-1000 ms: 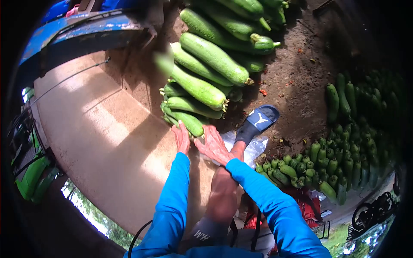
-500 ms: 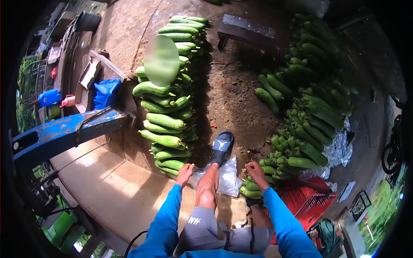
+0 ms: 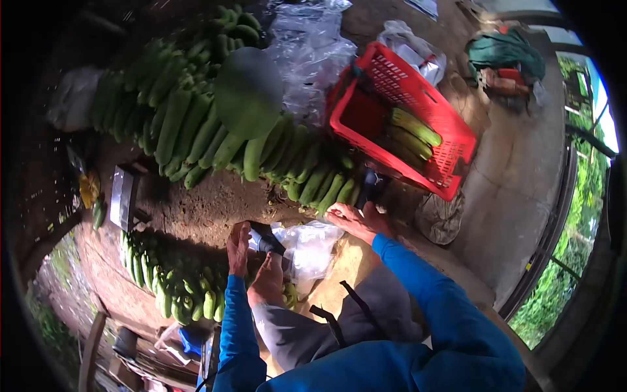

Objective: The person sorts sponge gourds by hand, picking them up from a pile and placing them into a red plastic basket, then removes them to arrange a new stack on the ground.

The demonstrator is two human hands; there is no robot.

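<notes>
1. Gourds (image 3: 196,124) lie heaped in a long green pile on the dirt floor in the head view, stretching from the upper left toward the centre; a second row (image 3: 176,287) lies at the lower left.
2. The left hand (image 3: 238,248), in a blue sleeve, reaches forward with fingers extended and loose, gripping nothing that I can make out; its fingertips sit just beside a dark sandal (image 3: 264,238) on the person's raised foot.
3. The right hand (image 3: 356,222) lies palm down with fingers spread and relaxed, its fingertips near the upper edge of a clear plastic bag (image 3: 307,248). Whether it actually pinches the plastic is hard to tell.
4. That bag lies crumpled between the two hands, touching the foot and leg.
5. The nearest gourds (image 3: 323,186) stand just beyond the right hand, packed close together.
6. A red plastic crate (image 3: 450,130) sits tilted past them, with a few yellowish-green gourds inside.
7. More clear plastic (image 3: 313,52) is bunched beside the crate.
8. A small bench (image 3: 123,196) stands at the left between the two piles.
</notes>
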